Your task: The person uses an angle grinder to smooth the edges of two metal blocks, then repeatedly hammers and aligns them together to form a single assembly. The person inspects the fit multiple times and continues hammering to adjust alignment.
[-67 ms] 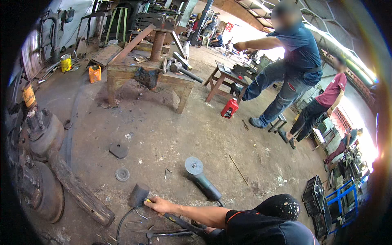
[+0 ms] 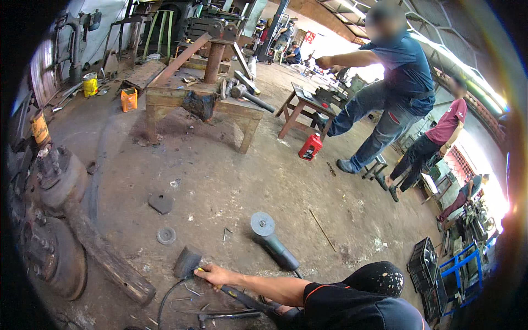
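My right hand (image 2: 215,276) is closed around the yellow-and-black handle of a hammer (image 2: 187,263), close under its thick dark head, which is low over or on the floor. Farther down that handle (image 2: 247,300), a small part of my left hand (image 2: 283,310) shows wrapped at it, mostly hidden by my right arm and sleeve. Beyond my right arm lies an angle grinder (image 2: 275,247) with a pale grey disc facing up. A dark metal tool (image 2: 228,315) lies near the lower edge, below the hammer handle.
A round metal ring (image 2: 166,236) and a flat dark plate (image 2: 160,204) lie ahead. At left are a wooden beam (image 2: 110,256) and heavy flanged metal parts (image 2: 55,258). A red bottle (image 2: 311,147) stands near a person in blue (image 2: 407,77). Crates (image 2: 426,269) sit at right.
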Tool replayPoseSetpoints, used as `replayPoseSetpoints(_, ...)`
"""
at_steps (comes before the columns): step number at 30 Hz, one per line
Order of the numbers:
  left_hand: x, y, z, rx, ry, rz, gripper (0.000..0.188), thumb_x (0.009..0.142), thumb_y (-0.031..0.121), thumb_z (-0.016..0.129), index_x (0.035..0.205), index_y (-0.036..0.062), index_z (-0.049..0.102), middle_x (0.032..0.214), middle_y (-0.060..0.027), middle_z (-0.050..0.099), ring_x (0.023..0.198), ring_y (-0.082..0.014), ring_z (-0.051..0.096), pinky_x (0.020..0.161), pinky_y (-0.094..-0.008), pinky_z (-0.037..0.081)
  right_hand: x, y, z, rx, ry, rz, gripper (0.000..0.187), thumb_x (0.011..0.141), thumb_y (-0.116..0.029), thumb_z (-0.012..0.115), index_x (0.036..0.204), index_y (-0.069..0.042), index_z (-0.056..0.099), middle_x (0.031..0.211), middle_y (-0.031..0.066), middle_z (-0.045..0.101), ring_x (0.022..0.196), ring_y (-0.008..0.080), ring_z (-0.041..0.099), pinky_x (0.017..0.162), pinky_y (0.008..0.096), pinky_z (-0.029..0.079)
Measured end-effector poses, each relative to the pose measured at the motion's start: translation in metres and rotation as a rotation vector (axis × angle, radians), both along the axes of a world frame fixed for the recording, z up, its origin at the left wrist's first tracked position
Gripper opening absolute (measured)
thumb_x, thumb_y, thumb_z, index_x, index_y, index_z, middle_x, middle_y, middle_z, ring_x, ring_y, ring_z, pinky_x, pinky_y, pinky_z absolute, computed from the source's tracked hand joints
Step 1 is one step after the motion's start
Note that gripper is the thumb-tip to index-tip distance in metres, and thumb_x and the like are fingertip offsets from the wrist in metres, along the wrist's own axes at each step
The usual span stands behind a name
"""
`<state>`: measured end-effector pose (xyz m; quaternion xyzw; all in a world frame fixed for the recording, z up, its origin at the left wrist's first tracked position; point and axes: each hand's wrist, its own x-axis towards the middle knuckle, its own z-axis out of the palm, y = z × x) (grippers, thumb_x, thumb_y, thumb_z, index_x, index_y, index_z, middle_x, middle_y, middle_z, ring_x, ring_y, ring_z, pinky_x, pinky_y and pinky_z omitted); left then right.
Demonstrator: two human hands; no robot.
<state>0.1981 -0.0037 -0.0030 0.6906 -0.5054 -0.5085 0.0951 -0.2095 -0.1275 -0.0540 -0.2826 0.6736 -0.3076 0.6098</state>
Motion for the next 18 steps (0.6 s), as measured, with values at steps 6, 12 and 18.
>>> replayPoseSetpoints(6,-0.017,-0.019,0.006,0.048,-0.019,0.083,0.084,0.088,0.053,0.08,0.139,-0.0099,0.058,0.14,-0.0311,0.061,0.135,-0.0417,0.056,0.112,-0.0452,0.044,-0.025,-0.026,-0.01,0.032,0.206,0.253,0.047,0.103,-0.048,0.063,0.105,0.0,0.063,0.065,0.0052,0.056,0.046,0.0164,0.055,0.041,0.0358,0.046)
replayPoseSetpoints(12,-0.027,-0.031,0.008,-0.035,-0.307,-0.071,0.06,0.09,0.044,0.072,0.121,-0.0078,0.071,0.121,-0.0331,0.069,0.117,-0.05,0.063,0.102,-0.0525,0.049,-0.017,-0.013,-0.008,-0.081,0.309,0.281,0.048,0.102,-0.045,0.064,0.108,0.003,0.064,0.075,0.0127,0.067,0.059,0.0227,0.065,0.05,0.0387,0.051)
replayPoseSetpoints(18,-0.011,-0.015,-0.025,0.005,-0.304,-0.099,0.062,0.088,0.032,0.075,0.133,-0.0083,0.063,0.126,-0.036,0.066,0.12,-0.0483,0.063,0.102,-0.0509,0.049,-0.023,-0.011,-0.012,-0.09,0.683,0.412,0.046,0.094,-0.04,0.069,0.118,-0.001,0.066,0.093,0.023,0.074,0.089,0.0384,0.073,0.081,0.0485,0.057)
